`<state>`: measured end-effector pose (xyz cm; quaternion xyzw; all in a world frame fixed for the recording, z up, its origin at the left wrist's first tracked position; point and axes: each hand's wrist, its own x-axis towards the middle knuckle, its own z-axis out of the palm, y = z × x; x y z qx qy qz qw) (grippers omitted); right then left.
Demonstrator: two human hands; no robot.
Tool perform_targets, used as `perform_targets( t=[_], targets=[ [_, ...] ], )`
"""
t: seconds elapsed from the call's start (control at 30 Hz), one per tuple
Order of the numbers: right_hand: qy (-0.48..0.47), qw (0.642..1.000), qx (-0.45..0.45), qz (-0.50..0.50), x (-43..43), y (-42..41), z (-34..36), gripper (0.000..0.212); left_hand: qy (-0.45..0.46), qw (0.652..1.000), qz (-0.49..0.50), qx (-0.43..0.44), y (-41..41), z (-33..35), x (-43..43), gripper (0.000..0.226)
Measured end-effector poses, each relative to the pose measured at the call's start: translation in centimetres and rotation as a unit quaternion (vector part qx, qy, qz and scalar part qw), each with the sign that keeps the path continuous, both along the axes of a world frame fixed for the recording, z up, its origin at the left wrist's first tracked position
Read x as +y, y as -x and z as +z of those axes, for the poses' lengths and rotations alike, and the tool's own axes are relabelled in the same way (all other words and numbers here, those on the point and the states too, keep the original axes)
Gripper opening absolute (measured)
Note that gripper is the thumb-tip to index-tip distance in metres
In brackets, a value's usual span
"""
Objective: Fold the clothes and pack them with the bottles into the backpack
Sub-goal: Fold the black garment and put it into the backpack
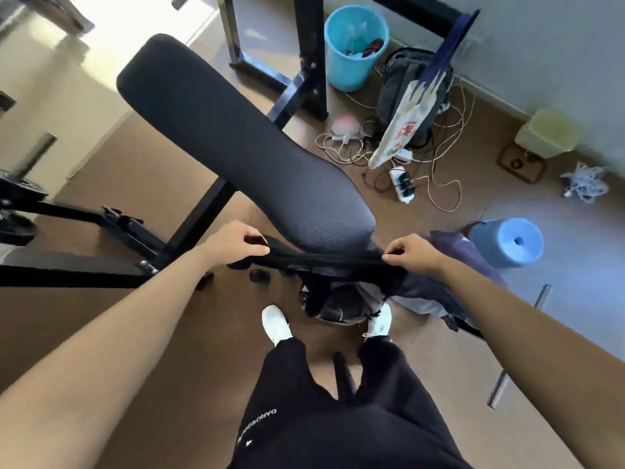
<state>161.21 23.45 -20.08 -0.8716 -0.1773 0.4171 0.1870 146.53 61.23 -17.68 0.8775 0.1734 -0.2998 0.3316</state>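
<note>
Head view: black garment lengthwise left-right, pinched by left hand, right hand.

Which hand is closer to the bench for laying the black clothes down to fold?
Probably the left hand: it pinches the black garment right beside the bench pad, while the right hand holds its end past the pad's tip.

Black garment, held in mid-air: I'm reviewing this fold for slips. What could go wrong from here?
1. The left hand and right hand hold the black garment only by its top edge, with nothing under it, so it might slip and drop to the floor.
2. Its hanging part could catch on the end of the bench pad right beside it.
</note>
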Motion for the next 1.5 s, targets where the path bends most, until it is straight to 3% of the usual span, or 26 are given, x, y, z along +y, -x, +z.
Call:
perform_targets(
  t=[0.1, 0.27, 0.4, 0.53, 0.73, 0.83, 0.93, 1.03, 1.17, 1.3, 1.4, 1.5],
  targets=[
    [-0.024, 0.999, -0.038, -0.023, -0.1, 0.0, 0.3, 0.010, -0.014, 0.999, -0.014, -0.034, 0.0, -0.1, -0.1, 0.019],
    [-0.099, 0.982, -0.105, -0.122, -0.9, -0.9, 1.8, 0.021, -0.052, 0.990, 0.061, -0.113, -0.4, 1.0, -1.1, 0.009],
    [-0.145, 0.971, -0.092, -0.167, -0.7, -1.8, 3.7, 0.023, 0.035, 0.975, 0.161, -0.147, -1.1, 2.1, -2.3, 0.020],
    [-0.129, 0.984, -0.089, -0.087, -1.3, -2.6, 5.0, 0.022, 0.000, 0.991, 0.078, -0.107, -1.0, 2.9, -3.0, 0.038],
    [-0.088, 0.994, -0.054, -0.029, -2.7, -1.7, 3.4, 0.015, -0.035, 0.994, 0.001, -0.101, 0.8, 1.8, -2.4, 0.043],
    [-0.050, 0.997, -0.014, 0.052, -2.8, -1.2, 3.3, 0.010, -0.028, 0.994, -0.029, -0.099, 1.5, 2.5, -2.4, 0.041],
    [-0.014, 0.994, 0.065, 0.083, -2.9, -0.3, 3.5, 0.022, -0.015, 0.995, -0.093, -0.031, 2.5, 2.8, -2.9, 0.034],
    [0.031, 0.988, 0.112, 0.100, -3.4, 2.2, 3.4, 0.030, -0.066, 0.973, -0.201, 0.088, 4.2, 1.4, -3.0, 0.038],
    [0.081, 0.971, 0.189, 0.124, -4.6, 6.7, 3.2, 0.031, -0.058, 0.947, -0.225, 0.222, 6.2, 0.2, -2.5, 0.046],
    [0.188, 0.920, 0.282, 0.197, -5.7, 9.8, 2.7, 0.030, 0.059, 0.943, -0.158, 0.285, 6.8, 0.3, -2.2, 0.047],
    [0.246, 0.889, 0.340, 0.184, -6.4, 9.9, 2.8, 0.048, 0.145, 0.948, -0.044, 0.280, 7.0, 0.8, -2.7, 0.033],
    [0.189, 0.917, 0.336, 0.101, -6.4, 8.6, 3.9, 0.038, 0.170, 0.958, 0.079, 0.219, 6.4, 0.3, -3.4, 0.018]
  ],
)
